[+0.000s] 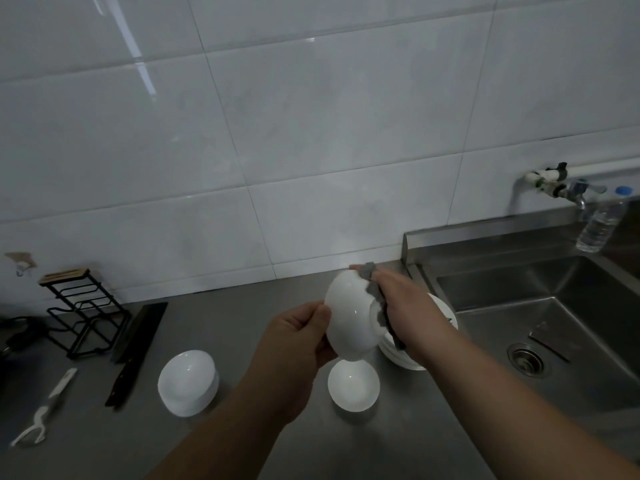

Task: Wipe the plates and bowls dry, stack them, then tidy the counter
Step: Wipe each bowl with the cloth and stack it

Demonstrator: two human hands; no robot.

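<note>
While the left hand (pixel 298 341) grips the rim of a white bowl (pixel 349 323) between thumb and curled fingers, the bowl hangs tilted on its side above the counter (pixel 242 320), its outer wall towards the camera and its foot turned to 3 o'clock. The right hand (pixel 398 299) holds a grey cloth (pixel 375 303) clamped against that foot, the cloth bunched between fingers and bowl with one end over a fingertip. At 6 o'clock from the held bowl, just below it, a single white bowl (pixel 353 386) sits on the counter; at 8 o'clock, well apart, stands a stack of white bowls (pixel 188 382). At 4 o'clock a stack of white plates (pixel 445 311) shows partly behind the right wrist. Further out at 3 o'clock lies the steel sink (pixel 502 289), with a tap (pixel 576 194) and a clear water bottle (pixel 601 223) at 2 o'clock. At 9 o'clock lie a dark cleaver (pixel 138 337) and a black wire rack (pixel 85 308), and nearer 8 o'clock a white peeler (pixel 48 403)
</note>
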